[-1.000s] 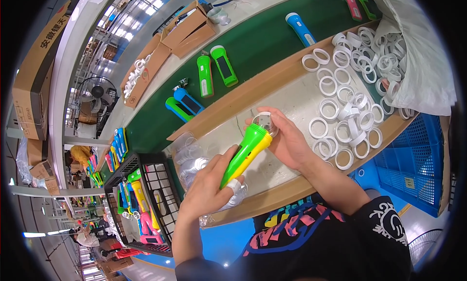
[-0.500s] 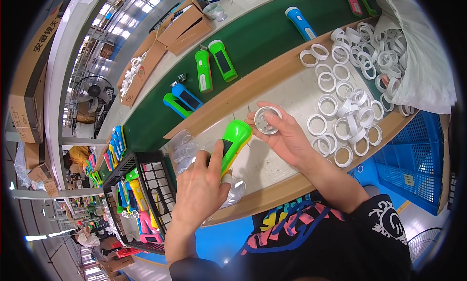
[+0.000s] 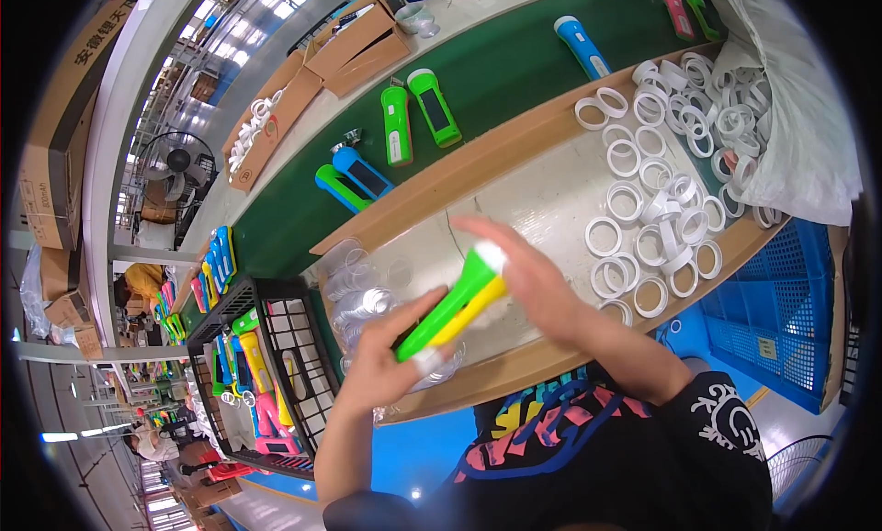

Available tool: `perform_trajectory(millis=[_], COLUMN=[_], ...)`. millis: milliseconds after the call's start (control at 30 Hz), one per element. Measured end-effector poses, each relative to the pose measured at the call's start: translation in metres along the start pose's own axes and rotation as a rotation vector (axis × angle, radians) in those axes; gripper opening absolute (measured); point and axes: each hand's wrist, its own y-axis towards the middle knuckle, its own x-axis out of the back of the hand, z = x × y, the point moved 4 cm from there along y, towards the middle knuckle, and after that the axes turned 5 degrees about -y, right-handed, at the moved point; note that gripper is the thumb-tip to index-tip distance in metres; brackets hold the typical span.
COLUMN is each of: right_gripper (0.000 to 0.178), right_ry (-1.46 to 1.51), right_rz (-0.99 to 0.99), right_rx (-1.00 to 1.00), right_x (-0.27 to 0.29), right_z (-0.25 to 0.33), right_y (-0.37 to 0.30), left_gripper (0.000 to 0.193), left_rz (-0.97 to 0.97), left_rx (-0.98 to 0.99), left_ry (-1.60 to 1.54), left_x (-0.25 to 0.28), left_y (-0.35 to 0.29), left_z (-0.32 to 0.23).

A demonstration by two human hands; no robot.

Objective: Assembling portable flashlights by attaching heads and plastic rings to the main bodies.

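A green and yellow flashlight (image 3: 452, 309) is tilted up to the right over the white-bottomed tray. My left hand (image 3: 378, 358) is closed around its lower body. A white ring (image 3: 491, 254) now sits at the flashlight's head end. Against that end lies the palm side of my right hand (image 3: 544, 288), its fingers stretched out past the head and slightly blurred. Clear round lenses (image 3: 354, 288) are heaped beside my left hand. Many loose white rings (image 3: 625, 200) lie in the right part of the tray, to the right of my right hand.
Cardboard walls (image 3: 514, 136) edge the tray. Beyond, green and blue flashlights (image 3: 434, 107) lie on a green belt (image 3: 496, 62). A black crate (image 3: 308, 347) with flashlights stands left, a blue crate (image 3: 772, 320) right. A white sack (image 3: 799, 118) hangs at far right.
My right hand has brought the white ring onto the flashlight's head. The flashlight has turned edge-on and moved slightly right; my right hand's fingers have straightened.
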Motion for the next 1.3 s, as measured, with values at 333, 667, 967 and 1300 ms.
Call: perform_trajectory(millis=[333, 667, 967, 1300], right_gripper=[0.054, 0.042, 0.044, 0.043], right_ry=[0.427, 0.382, -0.049, 0.664], right_rz=[-0.051, 0.0, 0.071, -0.054], right_rx=[-0.739, -0.682, -0.129, -0.605], right_x=[-0.003, 0.002, 0.008, 0.017], right_z=[-0.039, -0.07, -0.018, -0.027], right_y=[-0.008, -0.001, -0.007, -0.005], left_gripper=[0.053, 0.066, 0.052, 0.055], left_rz=[-0.26, -0.16, -0.116, 0.023], left_rx=[-0.623, -0.416, -0.334, 0.258], left_ry=[1.2, 0.712, 0.274, -1.096], left_x=[-0.025, -0.033, -0.031, -0.075], left_y=[0.004, -0.003, -0.01, -0.008], left_z=[-0.001, -0.002, 0.005, 0.064])
